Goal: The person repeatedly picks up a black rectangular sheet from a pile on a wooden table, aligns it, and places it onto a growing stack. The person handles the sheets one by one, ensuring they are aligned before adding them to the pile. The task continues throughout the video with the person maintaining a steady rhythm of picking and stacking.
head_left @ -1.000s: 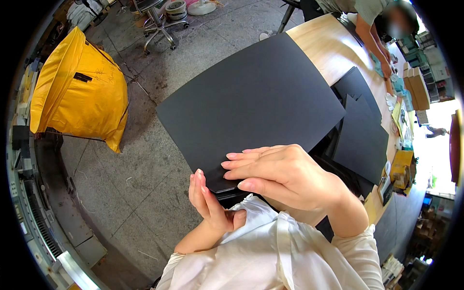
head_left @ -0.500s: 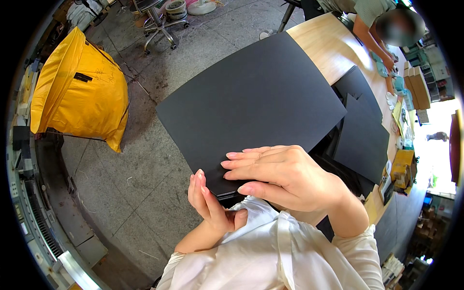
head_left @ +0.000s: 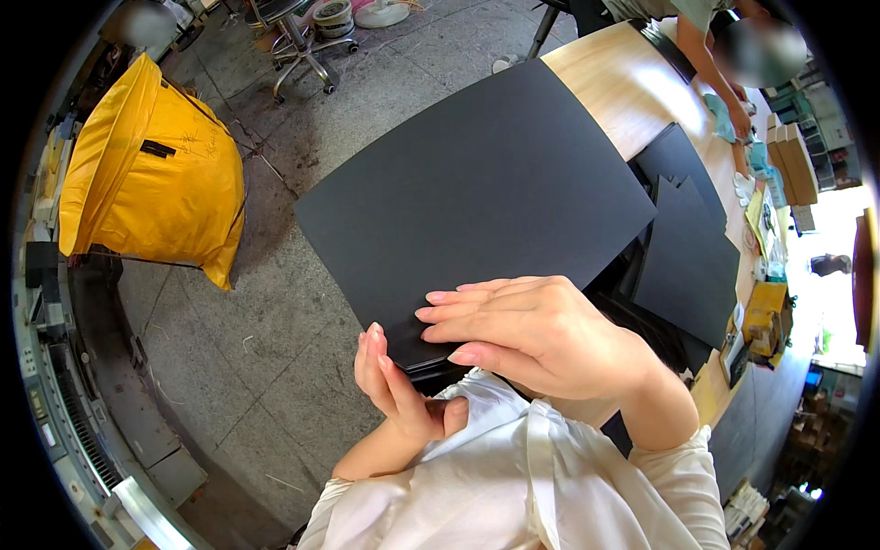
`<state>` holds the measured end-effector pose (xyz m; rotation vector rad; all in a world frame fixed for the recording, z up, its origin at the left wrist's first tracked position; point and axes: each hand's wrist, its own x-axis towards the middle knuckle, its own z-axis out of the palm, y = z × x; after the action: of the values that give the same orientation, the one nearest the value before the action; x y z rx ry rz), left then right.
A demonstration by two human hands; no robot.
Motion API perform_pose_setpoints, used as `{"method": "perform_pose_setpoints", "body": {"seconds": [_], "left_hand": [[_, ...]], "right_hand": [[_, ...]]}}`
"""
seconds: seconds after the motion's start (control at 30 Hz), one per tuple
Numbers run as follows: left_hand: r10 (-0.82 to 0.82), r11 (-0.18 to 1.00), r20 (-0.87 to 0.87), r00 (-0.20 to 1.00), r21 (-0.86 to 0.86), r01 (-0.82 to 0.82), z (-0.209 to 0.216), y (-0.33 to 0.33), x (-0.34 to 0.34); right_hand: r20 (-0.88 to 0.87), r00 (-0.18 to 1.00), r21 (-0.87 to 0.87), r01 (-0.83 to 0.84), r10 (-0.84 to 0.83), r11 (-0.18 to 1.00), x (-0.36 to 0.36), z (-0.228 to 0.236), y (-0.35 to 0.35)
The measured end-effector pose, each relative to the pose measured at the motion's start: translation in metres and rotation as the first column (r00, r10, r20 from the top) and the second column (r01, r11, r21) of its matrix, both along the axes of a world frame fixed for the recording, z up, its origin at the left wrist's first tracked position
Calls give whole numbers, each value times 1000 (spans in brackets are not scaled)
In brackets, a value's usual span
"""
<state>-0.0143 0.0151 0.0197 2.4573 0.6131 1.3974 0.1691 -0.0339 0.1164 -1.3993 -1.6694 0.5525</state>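
Observation:
A large black sheet [head_left: 477, 202] juts out over the floor from a stack whose near corner lies under my hands. My right hand [head_left: 532, 330] lies flat on top of that corner, fingers pointing left. Below it, my left hand [head_left: 394, 390] presses against the stack's edge, fingers upright and together. White sleeves cover both of my arms.
A yellow bag-lined bin [head_left: 151, 174] stands on the concrete floor at the left. A wooden table [head_left: 632, 87] at the right carries more black sheets [head_left: 692, 247] and small boxes. Another person [head_left: 706, 37] works at its far end. A stool [head_left: 298, 37] stands at the back.

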Motion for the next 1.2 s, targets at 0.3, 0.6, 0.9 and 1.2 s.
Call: {"method": "perform_pose_setpoints", "body": {"seconds": [0.3,0.6,0.9,1.2], "left_hand": [[-85,996,171,982,-9,87,5,16,1],[-152,985,212,965,107,132,28,8,5],[-572,801,405,713,464,379,27,-76,70],[-984,177,-98,149,-653,737,-6,-281,142]], "right_hand": [[151,979,108,118,-134,987,-11,-11,-1],[354,856,602,100,-377,792,-7,-18,-26],[-261,533,815,568,-805,112,46,53,-267],[-351,-568,414,619,-744,-668,-65,-8,-560]]}}
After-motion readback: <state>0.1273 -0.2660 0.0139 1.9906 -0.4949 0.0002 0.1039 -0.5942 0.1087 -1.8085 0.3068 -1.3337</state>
